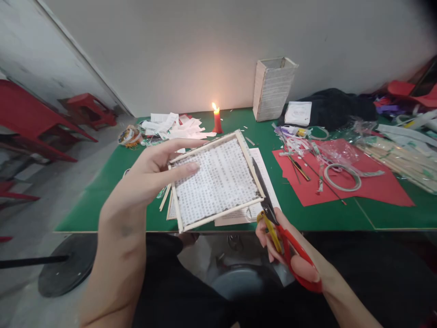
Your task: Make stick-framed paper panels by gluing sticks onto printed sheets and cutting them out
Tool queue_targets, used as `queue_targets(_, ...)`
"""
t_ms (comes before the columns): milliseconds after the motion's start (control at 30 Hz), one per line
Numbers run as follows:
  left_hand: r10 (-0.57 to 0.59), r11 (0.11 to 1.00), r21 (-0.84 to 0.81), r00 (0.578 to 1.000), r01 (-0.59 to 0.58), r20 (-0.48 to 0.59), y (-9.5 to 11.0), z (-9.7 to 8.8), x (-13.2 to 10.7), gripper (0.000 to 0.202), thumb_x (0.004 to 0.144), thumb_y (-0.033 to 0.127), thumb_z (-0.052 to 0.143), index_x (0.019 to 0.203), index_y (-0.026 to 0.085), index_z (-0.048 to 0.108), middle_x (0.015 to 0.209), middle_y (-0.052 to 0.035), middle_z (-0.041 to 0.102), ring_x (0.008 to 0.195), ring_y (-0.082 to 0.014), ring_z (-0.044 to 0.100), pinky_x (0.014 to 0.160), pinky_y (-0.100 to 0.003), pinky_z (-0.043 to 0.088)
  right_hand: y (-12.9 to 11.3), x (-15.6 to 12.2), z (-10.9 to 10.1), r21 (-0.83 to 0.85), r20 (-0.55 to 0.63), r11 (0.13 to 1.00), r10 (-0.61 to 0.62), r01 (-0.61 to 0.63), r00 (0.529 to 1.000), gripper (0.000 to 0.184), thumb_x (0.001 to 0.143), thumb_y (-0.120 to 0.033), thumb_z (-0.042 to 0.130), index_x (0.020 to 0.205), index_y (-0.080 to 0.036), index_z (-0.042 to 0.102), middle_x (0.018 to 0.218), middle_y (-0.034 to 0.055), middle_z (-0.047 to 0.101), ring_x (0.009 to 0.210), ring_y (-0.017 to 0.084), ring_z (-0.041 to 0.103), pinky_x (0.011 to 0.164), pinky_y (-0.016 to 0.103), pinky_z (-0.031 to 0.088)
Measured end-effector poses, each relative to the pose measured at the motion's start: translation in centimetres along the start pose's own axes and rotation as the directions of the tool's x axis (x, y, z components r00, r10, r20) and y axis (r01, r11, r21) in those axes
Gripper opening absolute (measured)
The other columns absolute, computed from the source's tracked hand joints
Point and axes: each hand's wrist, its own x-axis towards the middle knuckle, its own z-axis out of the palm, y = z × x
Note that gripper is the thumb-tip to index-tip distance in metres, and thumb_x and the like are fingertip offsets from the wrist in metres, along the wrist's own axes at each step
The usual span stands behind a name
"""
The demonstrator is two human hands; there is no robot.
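A shallow tray-like panel, edged with pale sticks and lined with printed paper, is tilted above the table. My left hand grips its left side, with the thumb on the paper and the fingers behind. In my right hand are scissors with red and yellow handles. Their dark blades point up along the panel's right edge, close to its lower right corner; whether they touch it I cannot tell. Beneath the panel lies a printed sheet, partly covered. Loose pale sticks show at the panel's left.
On the green table a lit red candle stands behind the panel. Paper strips lie left of it. A tall paper-covered box stands by the wall. Red paper at right bears a white ring and cords.
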Motion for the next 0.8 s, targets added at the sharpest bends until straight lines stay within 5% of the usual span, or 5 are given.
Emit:
queue_targets(333, -0.014, 1.000, 0.027, 0.999, 0.013, 0.037, 0.1, 0.9, -0.2, 0.034, 0.084, 0.033, 0.075, 0.117, 0.027, 0.073, 0.094, -0.0031, 0.072, 0.070, -0.0158, 0.065, 0.053, -0.021, 0.050, -0.9, 1.2, 0.5, 0.179, -0.022, 0.983, 0.055, -0.051, 0.998, 0.054, 0.087, -0.078, 0.039, 0.090, -0.024, 0.048, 0.072, -0.0016, 0.055, 0.044, 0.010, 0.044, 0.050, 0.028, 0.048)
queue_targets(633, -0.024, 0.999, -0.035, 1.000, 0.024, 0.009, -0.4, 0.6, -0.1, 0.036, 0.084, 0.031, 0.077, 0.119, 0.030, 0.072, 0.084, 0.0005, 0.071, 0.069, -0.0135, 0.061, 0.055, -0.020, 0.047, 0.3, -0.2, -0.5, 0.078, 0.008, 0.997, 0.011, -0.012, 1.000, 0.066, 0.072, -0.084, 0.058, 0.098, -0.024, 0.047, 0.080, -0.0006, 0.056, 0.049, 0.009, 0.047, 0.052, 0.027, 0.049)
queue_targets(800, -0.012, 0.995, -0.095, 0.998, 0.005, -0.067, -0.5, 0.2, 0.2, 0.032, 0.083, 0.029, 0.078, 0.114, 0.032, 0.074, 0.111, 0.0015, 0.073, 0.082, -0.0131, 0.064, 0.065, -0.019, 0.052, 0.5, -1.0, -0.7, 0.096, 0.011, 0.995, -0.031, 0.030, 0.999, 0.070, 0.065, -0.084, 0.064, 0.101, -0.025, 0.048, 0.085, 0.0007, 0.058, 0.054, 0.010, 0.050, 0.055, 0.027, 0.050)
